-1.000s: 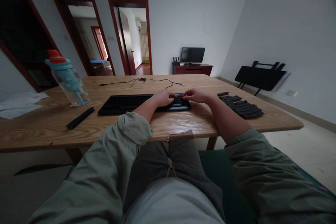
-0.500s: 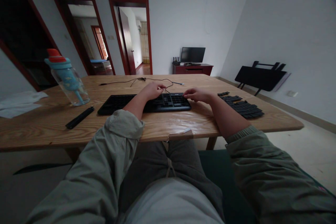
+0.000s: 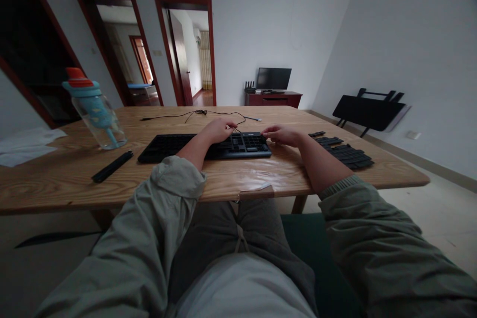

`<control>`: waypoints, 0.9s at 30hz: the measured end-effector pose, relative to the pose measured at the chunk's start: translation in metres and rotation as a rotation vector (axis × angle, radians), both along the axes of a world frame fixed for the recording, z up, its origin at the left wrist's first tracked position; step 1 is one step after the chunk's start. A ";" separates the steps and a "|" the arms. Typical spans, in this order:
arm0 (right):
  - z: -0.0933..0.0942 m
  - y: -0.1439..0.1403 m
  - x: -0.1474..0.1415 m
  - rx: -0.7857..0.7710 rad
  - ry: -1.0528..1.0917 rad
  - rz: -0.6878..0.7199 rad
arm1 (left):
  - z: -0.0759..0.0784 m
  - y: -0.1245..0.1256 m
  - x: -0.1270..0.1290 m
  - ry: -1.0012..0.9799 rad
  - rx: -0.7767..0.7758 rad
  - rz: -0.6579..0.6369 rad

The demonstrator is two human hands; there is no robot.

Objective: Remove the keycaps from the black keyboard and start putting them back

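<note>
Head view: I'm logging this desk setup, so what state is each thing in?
keyboard: flat on the table, some keys removed
loose keycaps: piled right of it
left hand: on keyboard's far edge
right hand: at its right end
bottle: upright, lid closed
monitor: dark

Home living room: wooden table (image 3: 55, 179) sitting centre frame, television (image 3: 273, 78) standing on a cabinet (image 3: 273, 98) at centre back, doorways (image 3: 186, 49) opening upper left.
</note>
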State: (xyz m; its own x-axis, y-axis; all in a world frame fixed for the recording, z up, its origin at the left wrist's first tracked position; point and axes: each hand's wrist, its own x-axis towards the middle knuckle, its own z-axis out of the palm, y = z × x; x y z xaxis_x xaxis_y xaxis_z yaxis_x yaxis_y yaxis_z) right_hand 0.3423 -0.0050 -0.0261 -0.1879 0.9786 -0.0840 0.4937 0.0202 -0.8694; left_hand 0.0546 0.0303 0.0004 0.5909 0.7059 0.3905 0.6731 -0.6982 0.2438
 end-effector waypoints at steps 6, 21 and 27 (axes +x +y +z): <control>0.003 0.000 -0.006 0.026 -0.128 0.022 | -0.008 -0.005 0.018 0.083 0.002 -0.095; 0.006 0.007 -0.007 0.100 -0.315 0.000 | -0.013 -0.023 0.057 0.257 0.050 -0.158; 0.007 0.006 -0.009 0.082 -0.290 -0.018 | -0.016 -0.025 0.065 0.292 0.053 -0.171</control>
State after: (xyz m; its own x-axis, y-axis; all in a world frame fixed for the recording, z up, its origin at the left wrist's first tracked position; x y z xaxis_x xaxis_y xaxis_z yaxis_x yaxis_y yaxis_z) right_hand 0.3332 0.0008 -0.0194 -0.1499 0.9873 -0.0518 0.7218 0.0735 -0.6882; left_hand 0.1198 0.0052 -0.0153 0.7913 0.5701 0.2208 0.5811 -0.8136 0.0181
